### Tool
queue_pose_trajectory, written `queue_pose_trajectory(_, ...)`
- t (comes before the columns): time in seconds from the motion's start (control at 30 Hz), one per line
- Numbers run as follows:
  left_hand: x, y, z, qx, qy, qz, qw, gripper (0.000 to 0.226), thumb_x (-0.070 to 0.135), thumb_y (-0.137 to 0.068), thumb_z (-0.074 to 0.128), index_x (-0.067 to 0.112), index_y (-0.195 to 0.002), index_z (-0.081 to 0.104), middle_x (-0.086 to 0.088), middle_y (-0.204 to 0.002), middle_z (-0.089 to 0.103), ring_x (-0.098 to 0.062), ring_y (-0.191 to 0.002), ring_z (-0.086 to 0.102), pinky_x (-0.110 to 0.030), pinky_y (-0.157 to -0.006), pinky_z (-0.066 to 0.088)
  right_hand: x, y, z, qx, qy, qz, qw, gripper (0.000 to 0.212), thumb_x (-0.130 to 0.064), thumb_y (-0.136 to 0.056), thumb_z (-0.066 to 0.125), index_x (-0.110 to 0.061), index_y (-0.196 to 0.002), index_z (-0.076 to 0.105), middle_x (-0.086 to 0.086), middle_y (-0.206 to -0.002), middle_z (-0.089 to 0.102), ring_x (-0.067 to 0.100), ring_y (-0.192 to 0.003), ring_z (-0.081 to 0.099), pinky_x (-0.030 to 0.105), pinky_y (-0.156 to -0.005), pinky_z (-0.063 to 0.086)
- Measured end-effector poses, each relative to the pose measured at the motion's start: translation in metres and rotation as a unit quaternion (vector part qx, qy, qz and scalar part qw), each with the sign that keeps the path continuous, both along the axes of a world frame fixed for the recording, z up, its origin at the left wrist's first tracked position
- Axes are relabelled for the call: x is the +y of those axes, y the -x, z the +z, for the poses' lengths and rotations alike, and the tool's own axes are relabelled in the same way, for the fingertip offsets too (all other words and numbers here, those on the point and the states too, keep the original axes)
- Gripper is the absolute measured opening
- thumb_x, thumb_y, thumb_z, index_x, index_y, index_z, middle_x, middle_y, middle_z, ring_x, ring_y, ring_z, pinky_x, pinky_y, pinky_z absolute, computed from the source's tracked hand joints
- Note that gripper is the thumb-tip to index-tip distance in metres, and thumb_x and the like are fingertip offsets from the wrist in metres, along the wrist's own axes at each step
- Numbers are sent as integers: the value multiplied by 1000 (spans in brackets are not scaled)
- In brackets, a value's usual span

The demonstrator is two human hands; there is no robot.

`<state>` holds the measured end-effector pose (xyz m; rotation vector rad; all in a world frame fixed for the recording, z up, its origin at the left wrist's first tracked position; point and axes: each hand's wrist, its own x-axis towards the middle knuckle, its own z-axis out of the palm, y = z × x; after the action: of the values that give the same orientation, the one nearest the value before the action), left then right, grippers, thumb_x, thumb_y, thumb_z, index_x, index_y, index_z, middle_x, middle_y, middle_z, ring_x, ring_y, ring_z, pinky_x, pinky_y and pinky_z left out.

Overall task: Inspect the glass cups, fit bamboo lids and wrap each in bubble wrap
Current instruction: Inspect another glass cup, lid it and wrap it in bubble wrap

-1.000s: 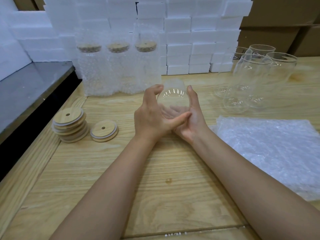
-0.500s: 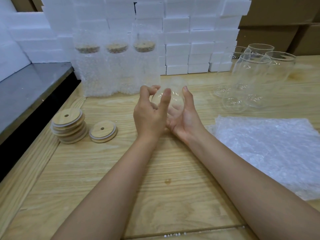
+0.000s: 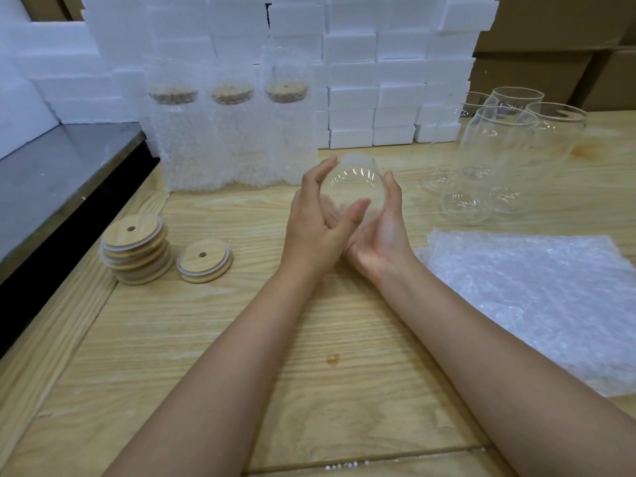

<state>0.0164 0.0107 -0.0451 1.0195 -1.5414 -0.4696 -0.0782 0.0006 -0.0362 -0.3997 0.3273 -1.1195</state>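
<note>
1. Hard to trace: the cup [image 3: 351, 191], clear glass, marked only by a ring of highlights on its wide round end and a faint narrower end behind.
2. Held in the air above the table [image 3: 309, 373], mid-frame, lying on its side, wide end toward the camera.
3. Gripped by the left hand [image 3: 315, 228], with thumb laid across the near face and fingers curled round the left wall.
4. Cradled by the right hand [image 3: 382, 235], with thumb upright against the right wall and fingers curled beneath, blurred through the glass.
5. Cut off by the bottom edge: both forearms.
6. Hidden under bubble wrap at the back: three wrapped cups [image 3: 234, 139], standing in a row, with their lids visible only as brown discs near the top.
7. Hard to count at back right: bare cups [image 3: 499, 160], overlapping, upright, mouths open.
8. Cropped by the right edge: flat wrap sheets [image 3: 537, 297], lying near the right forearm.
9. Plain to see at left: a lid stack [image 3: 136, 249] and a single lid [image 3: 203, 259] just beside it, pale bamboo, each top with a small centre hole.
10. Cropped by the top edge: foam blocks [image 3: 361, 74] piled behind, and cartons [image 3: 550, 36] beyond them.
</note>
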Motion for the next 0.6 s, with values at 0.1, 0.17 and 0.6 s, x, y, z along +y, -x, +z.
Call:
queue_pose_trajectory(0.1, 4, 0, 4, -8, -5, 13, 1000, 79, 56, -67, 67, 22, -133, 43, 15, -129, 50, -13, -122, 50, -37, -104, 41, -1, 0, -2, -7, -8, 14, 1000, 80, -67, -84, 48, 8, -112, 59, 22, -110, 66, 29, -103, 66, 35, -100, 48)
queue_pose_trajectory(0.17, 5, -1, 7, -13, -10, 40, 999, 80, 59, -64, 70, 19, -128, 46, 12, -126, 54, -13, -114, 55, -33, -98, 46, 0, 0, 0, -16, 12, 24, 1000, 74, -65, -88, 45, 1, -119, 52, 22, -108, 68, 31, -101, 67, 37, -98, 50)
queue_pose_trajectory(0.6, 1, 2, 32, 12, 39, 149, 988, 38, 39, -97, 38, 9, -97, 62, -1, -77, 67, -22, -67, 58, -41, -64, 47, 3, -3, 10, 11, 38, 5, 999, 75, -64, -96, 21, -7, -138, 44, 19, -127, 58, 27, -94, 66, 32, -63, 60)
